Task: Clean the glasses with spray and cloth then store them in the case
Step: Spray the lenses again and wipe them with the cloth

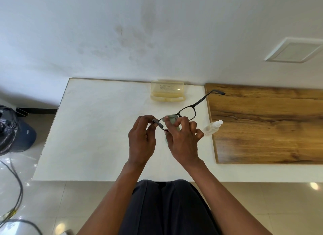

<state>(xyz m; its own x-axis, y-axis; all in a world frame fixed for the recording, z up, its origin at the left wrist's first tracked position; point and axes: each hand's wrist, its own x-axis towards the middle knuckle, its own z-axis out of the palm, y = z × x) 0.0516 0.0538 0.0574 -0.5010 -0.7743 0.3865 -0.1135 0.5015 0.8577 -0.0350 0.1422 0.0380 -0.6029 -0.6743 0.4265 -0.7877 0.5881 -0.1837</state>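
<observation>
white table point(97, 129) | wooden board point(272, 126) right | bin with black bag point(10, 129) left | wall vent point(295, 50)

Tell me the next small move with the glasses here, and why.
Probably shift the cloth to the other lens. The right hand pinches it over the lens nearer the left hand, which steadies the glasses; the far lens is bare, and the case already lies open.

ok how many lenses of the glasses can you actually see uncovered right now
1. The lens on the person's right side shows clear in the frame of the glasses; the other is wrapped in the cloth pinched by the right hand, so it is hidden.
</observation>
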